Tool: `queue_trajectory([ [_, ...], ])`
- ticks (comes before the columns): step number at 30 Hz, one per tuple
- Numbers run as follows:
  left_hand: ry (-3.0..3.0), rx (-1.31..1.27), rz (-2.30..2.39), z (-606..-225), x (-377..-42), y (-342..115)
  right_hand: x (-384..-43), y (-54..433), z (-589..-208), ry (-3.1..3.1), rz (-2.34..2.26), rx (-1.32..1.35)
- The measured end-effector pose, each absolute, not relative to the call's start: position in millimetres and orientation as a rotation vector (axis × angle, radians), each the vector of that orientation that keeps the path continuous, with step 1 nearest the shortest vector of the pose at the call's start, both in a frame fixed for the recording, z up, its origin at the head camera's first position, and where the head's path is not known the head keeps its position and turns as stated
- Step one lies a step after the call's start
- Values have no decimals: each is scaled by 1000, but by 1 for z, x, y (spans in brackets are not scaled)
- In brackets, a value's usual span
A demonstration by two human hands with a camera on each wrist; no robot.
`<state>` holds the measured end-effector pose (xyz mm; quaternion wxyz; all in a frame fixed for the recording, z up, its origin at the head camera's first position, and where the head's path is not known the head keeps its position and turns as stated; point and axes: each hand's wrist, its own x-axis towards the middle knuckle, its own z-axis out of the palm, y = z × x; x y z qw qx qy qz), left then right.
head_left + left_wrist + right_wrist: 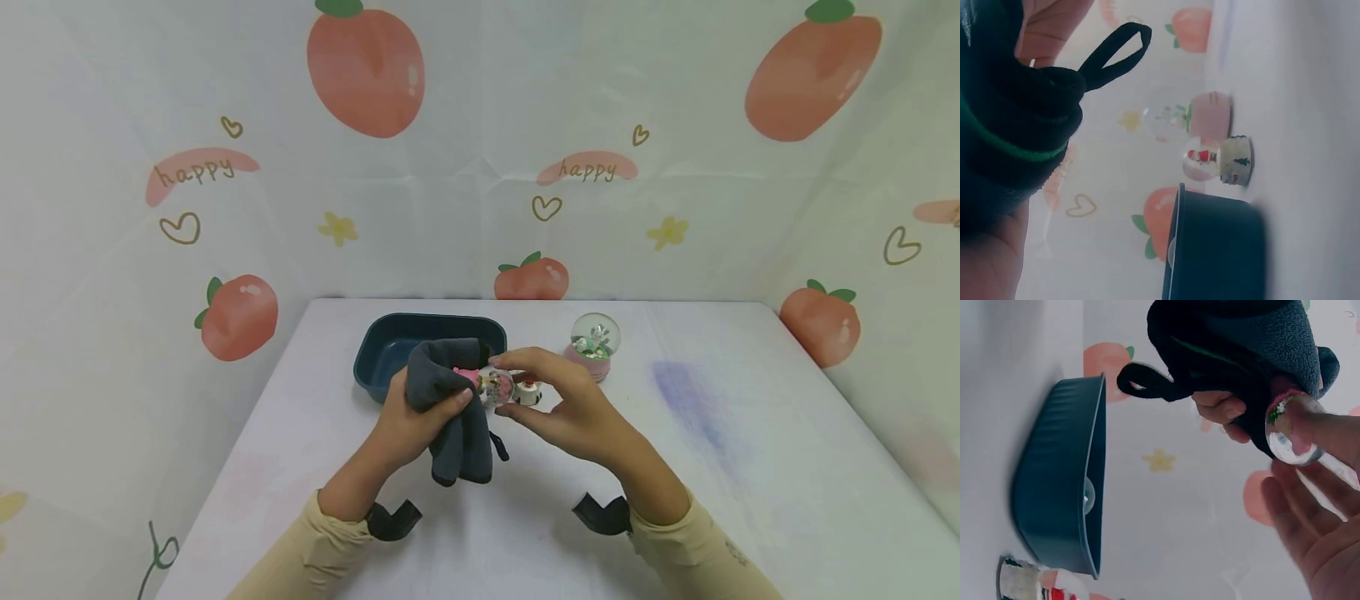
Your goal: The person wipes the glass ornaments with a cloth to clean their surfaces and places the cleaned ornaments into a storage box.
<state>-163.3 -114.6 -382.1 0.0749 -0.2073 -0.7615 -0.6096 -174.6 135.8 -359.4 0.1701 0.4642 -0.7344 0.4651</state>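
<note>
My left hand grips a dark grey cloth with a black hanging loop. The cloth is folded around the pink base of a small snow globe, whose clear dome points right, out of the cloth. Over at the dome, my right hand holds the glass between thumb and fingers. In the right wrist view the thumb lies across the dome, and the other fingers spread below it. Most of the base is hidden by the cloth.
Behind the hands stands a dark teal bin; a clear dome shows inside it. To its right are a small Santa snow globe with a white base and a larger snow globe on a pink base. A printed curtain hangs behind the table.
</note>
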Motion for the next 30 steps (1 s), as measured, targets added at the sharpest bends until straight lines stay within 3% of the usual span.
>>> queue_trajectory([
  [30, -2311, -601, -1796, -382, -163, -115, -169, 136, -357, -2255, 1268, 1227],
])
